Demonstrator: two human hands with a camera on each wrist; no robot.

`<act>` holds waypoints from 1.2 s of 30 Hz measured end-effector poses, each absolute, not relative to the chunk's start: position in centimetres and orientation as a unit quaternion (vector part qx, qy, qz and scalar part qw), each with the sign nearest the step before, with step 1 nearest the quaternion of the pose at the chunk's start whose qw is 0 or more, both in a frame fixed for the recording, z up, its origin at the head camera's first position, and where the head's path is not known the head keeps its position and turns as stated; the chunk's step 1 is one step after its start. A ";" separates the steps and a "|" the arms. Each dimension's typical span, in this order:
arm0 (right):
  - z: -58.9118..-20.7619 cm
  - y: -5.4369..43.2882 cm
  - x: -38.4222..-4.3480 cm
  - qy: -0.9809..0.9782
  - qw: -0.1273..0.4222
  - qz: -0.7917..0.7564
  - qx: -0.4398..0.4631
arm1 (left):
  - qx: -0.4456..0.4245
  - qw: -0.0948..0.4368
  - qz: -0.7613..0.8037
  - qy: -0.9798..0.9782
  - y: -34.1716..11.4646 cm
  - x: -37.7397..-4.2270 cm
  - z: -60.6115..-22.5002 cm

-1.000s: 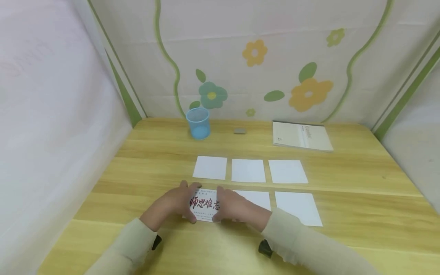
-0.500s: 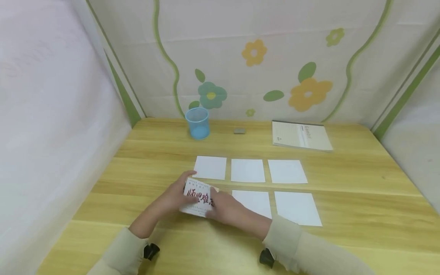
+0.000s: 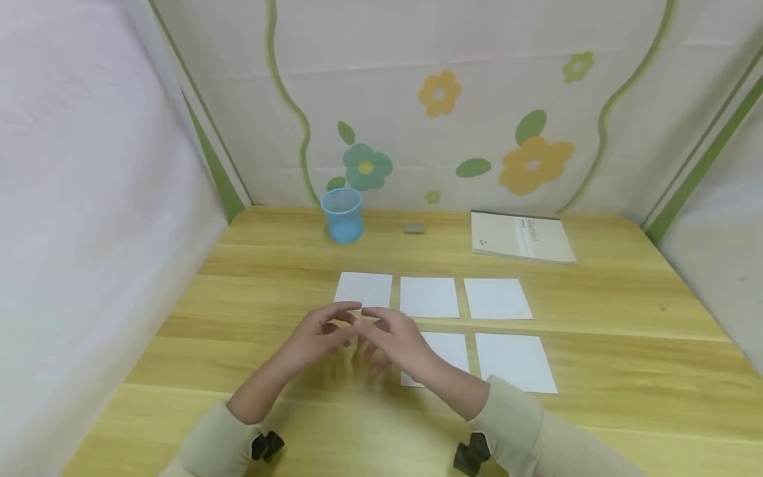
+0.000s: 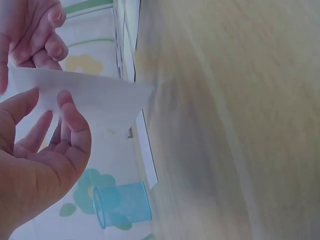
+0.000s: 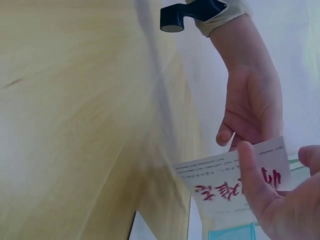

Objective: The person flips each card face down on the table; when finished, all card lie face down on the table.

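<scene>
Both hands hold a printed card [image 5: 220,175] on edge between them, over the front left of the table. Its face, with red handwritten-style characters and small print, is toward the right hand [image 3: 396,338]. The blank white back [image 4: 100,95] is toward the left hand [image 3: 316,334]. Left fingertips [image 4: 65,97] touch the back, while a right finger [image 5: 252,175] lies across the printed face. Seen from the head, the card is nearly edge-on and mostly hidden by the fingers, whose tips meet at its top.
Several white square cards lie in two rows, including one at the back right [image 3: 497,298] and one at the front right [image 3: 515,363]. Behind them stand a blue mesh cup [image 3: 344,217], a small grey block [image 3: 414,228] and a notebook [image 3: 521,237]. Patterned cloth [image 3: 417,132] surrounds the table [image 3: 626,371].
The printed card has come up from the table, where it lay face up at the front left. Both hands have turned it from flat, through a tilt, onto its edge.
</scene>
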State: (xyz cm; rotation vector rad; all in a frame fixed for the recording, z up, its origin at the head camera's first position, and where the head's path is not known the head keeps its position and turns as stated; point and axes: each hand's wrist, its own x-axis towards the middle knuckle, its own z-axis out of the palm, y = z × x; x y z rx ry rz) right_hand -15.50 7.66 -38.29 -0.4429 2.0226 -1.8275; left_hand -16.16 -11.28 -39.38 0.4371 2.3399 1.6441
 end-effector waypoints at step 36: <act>-42.6 8.8 -16.8 0.898 0.175 -0.357 -0.190 | 0.078 0.107 0.165 0.977 -10.9 -16.6 -40.8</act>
